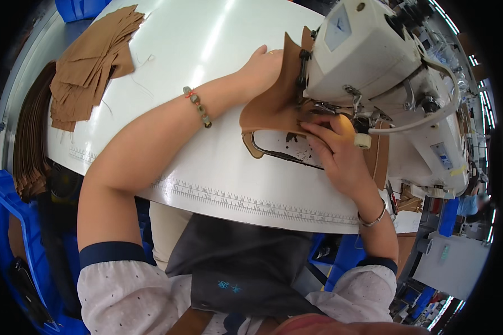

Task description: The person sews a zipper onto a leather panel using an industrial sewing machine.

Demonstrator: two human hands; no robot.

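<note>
A curved brown leather-like piece stands bent up from the white sewing table, under the head of a white sewing machine. My left hand reaches to its far side; the piece hides most of the fingers. Close to the needle area, my right hand has its fingers closed on the near edge of the piece. In front of the piece, a dark-edged opening in the tabletop shows, with a tan rounded tab at its left end.
Brown fabric pieces lie piled at the far left, with loose threads nearby. A fanned stack of brown strips hangs at the table's left edge. Printed ruler marks run along the front edge. A blue bin stands lower left.
</note>
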